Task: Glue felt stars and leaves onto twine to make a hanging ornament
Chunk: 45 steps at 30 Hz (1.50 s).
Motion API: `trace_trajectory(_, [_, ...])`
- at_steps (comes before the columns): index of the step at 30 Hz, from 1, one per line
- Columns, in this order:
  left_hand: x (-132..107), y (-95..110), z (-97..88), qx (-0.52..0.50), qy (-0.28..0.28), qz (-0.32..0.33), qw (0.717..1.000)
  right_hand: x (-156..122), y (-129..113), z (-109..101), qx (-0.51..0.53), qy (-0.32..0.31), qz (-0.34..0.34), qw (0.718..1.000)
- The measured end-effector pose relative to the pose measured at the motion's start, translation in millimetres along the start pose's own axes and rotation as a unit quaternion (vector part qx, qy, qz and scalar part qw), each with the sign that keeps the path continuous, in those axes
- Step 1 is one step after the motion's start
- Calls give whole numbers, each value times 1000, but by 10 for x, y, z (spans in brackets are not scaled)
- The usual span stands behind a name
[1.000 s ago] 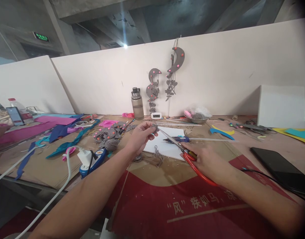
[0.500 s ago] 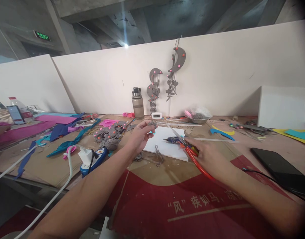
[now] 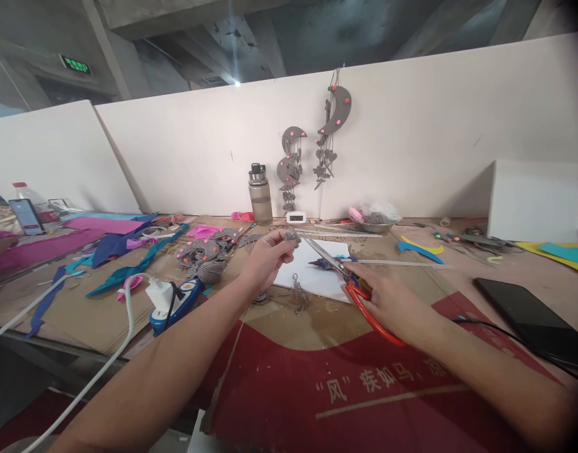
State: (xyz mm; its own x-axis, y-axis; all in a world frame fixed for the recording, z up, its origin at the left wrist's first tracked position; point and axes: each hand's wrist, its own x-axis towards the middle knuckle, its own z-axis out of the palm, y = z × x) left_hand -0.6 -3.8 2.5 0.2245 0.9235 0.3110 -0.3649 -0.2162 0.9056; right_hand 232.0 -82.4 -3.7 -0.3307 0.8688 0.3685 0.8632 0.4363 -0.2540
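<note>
Between the thumb and fingers of my left hand (image 3: 269, 259) is a small grey piece (image 3: 293, 237), perhaps felt; its exact shape is too small to make out. My right hand (image 3: 381, 292) grips red-handled scissors (image 3: 362, 302), their blades pointing left, with the tips close beside the grey piece. Below the blades lies a white board (image 3: 312, 286), with a dark blue tool (image 3: 324, 264), perhaps a glue gun, on it. A loop of grey cord (image 3: 298, 296) lies at the board's near edge.
Grey crescent ornaments with pink dots (image 3: 206, 251) lie to the left, near a blue power strip (image 3: 178, 305). Behind stand a water bottle (image 3: 260, 200) and a small digital clock (image 3: 296, 218). Hanging crescents (image 3: 339, 110) are on the white panel. A black phone (image 3: 529, 321) lies right.
My right hand has moved the scissors slightly left and up, bringing the blade tips nearer the grey piece. My left hand still pinches that piece, and the view has shifted slightly.
</note>
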Motion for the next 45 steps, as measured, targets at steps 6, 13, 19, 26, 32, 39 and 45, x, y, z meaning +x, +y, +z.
trace_trajectory(6, [13,-27,-8,16,1,-1,1000,5,-5,15,-22,3,-8,1000])
trace_trajectory(13, [15,-11,-3,28,-1,0,1000,5,41,57,-27,24,-18,999])
trace_trajectory(19, [6,2,-1,41,3,2,999,-2,49,61,-27,16,-9,999])
trace_trajectory(26, [8,-14,-18,39,-7,7,999,-1,42,48,-31,28,-10,999])
trace_trajectory(32, [18,-24,-27,30,-11,6,999,-7,42,47,-17,28,-3,999])
trace_trajectory(39, [9,3,-25,-6,-20,-11,1000,8,42,53,27,22,-5,999])
trace_trajectory(45, [-1,19,-22,-30,-23,-13,999,29,36,31,36,60,-14,997])
